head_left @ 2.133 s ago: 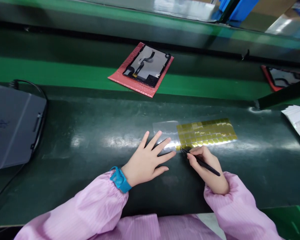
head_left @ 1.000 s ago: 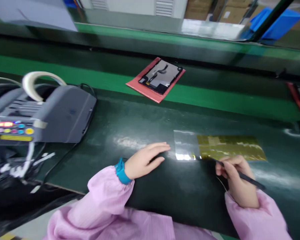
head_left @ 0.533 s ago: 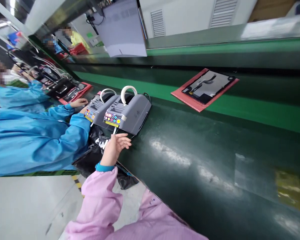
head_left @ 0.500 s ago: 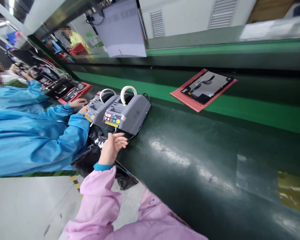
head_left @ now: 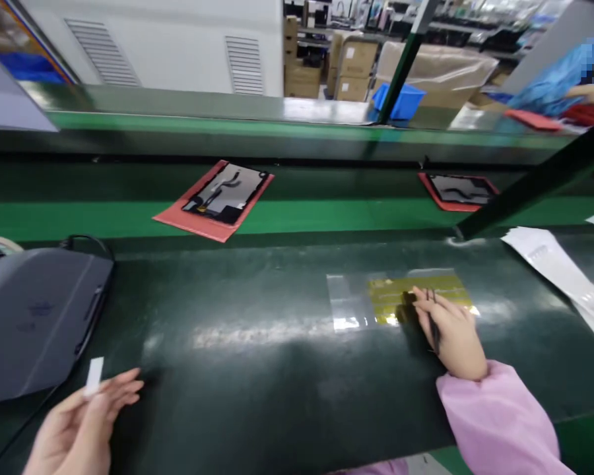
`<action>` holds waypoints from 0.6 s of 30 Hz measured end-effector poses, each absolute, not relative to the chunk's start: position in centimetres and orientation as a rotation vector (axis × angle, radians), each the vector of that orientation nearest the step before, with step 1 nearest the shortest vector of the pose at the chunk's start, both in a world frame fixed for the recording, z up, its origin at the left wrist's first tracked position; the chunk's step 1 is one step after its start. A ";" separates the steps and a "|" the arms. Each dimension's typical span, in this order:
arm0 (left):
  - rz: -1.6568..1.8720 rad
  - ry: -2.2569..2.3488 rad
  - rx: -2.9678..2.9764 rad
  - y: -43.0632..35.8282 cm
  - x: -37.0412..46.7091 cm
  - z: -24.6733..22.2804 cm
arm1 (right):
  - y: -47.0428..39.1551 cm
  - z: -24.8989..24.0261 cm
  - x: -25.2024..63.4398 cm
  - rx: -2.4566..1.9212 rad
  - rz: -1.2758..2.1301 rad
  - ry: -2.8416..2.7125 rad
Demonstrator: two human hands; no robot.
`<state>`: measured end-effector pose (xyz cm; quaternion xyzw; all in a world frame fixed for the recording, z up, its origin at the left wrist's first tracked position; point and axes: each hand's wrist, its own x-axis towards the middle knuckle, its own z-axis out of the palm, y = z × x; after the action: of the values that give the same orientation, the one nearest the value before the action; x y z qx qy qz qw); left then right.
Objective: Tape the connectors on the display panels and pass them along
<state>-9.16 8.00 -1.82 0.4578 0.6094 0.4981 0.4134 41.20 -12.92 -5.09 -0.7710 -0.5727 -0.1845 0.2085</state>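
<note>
My left hand [head_left: 86, 419] is at the lower left, pinching a short white strip of tape [head_left: 94, 375] between thumb and forefinger, the other fingers stretched out. Close beside it stands the grey tape dispenser [head_left: 34, 323]. On the right, my right hand [head_left: 453, 333] grips dark tweezers [head_left: 434, 330], their tips blurred. It hovers over or rests on a sheet of yellow film strips [head_left: 389, 297]; I cannot tell whether it touches. Clear film [head_left: 346, 303] adjoins the yellow part on its left.
A tablet screen panel [head_left: 228, 191] lies on a red sleeve [head_left: 183, 214] at the back; another panel [head_left: 460, 189] lies further right. A dark green post [head_left: 529, 181] slants across the right. White paper strips [head_left: 549, 260] lie beyond it. Another person's blue sleeve [head_left: 559, 76] shows at the upper right.
The view has swung right, away from the co-worker in blue. My left hand, empty-looking before by the dispensers, now holds a white strip. My right hand with tweezers has come into view.
</note>
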 end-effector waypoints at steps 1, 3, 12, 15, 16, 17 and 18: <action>1.177 1.497 1.275 7.6 -8.4 -2.4 | -12.7 -5.0 40.9 -2.145 -0.536 -1.623; 1.063 1.413 1.477 7.1 -7.2 -3.1 | -12.4 -4.6 40.4 -2.111 -0.514 -1.661; 1.011 1.413 1.593 8.3 -6.1 -3.2 | -5.4 -2.2 47.8 -2.279 -0.409 -1.674; 1.061 1.450 1.540 8.3 -5.7 -3.3 | -1.0 -1.2 52.9 -2.640 -0.392 -1.405; 1.080 1.462 1.524 8.3 -5.5 -3.2 | 0.3 -0.9 54.5 -2.695 -0.380 -1.341; 1.102 1.473 1.510 8.2 -5.4 -3.2 | 1.5 -0.7 55.9 -2.717 -0.372 -1.298; 1.121 1.482 1.497 8.2 -5.4 -3.2 | 2.5 -0.5 57.2 -2.715 -0.371 -1.268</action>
<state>-5.38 8.22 -3.16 0.5833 0.5773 0.4365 0.3687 57.15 2.49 -0.46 -0.8976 -0.4191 -0.1226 0.0609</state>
